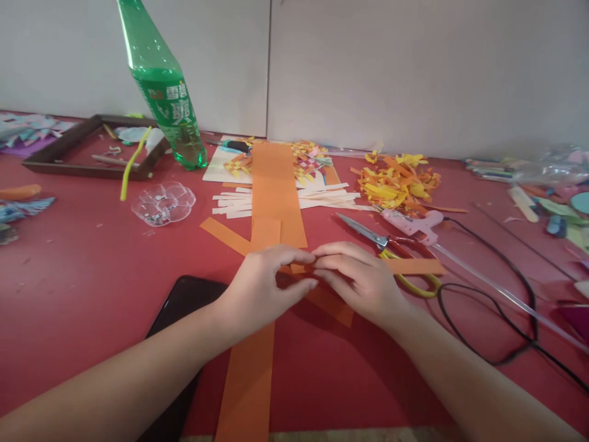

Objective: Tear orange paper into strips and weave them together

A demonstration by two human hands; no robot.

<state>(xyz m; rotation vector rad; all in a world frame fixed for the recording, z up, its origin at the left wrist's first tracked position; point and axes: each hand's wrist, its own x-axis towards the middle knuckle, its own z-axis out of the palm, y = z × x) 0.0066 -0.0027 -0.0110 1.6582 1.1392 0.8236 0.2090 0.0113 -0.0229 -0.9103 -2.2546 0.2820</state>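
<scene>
My left hand (262,279) and my right hand (361,282) meet over the middle of the red table. Their fingertips pinch a narrow orange paper strip (301,268), part of which is hidden by the fingers. Another stretch of orange paper (416,266) emerges beyond my right hand, lying over the scissors' handle; whether it is the same piece, I cannot tell. Below the hands lie a slanting orange strip (338,309) and a long orange band (248,380). A wide orange sheet (276,184) stretches away behind them.
Scissors (368,230) and a pink glue gun (411,226) with a black cord lie right. Yellow and orange paper scraps (398,181) are heaped behind. At left are a dark phone (193,301), a clear flower-shaped dish (163,204), a wooden frame (83,170) and a green bottle (165,92).
</scene>
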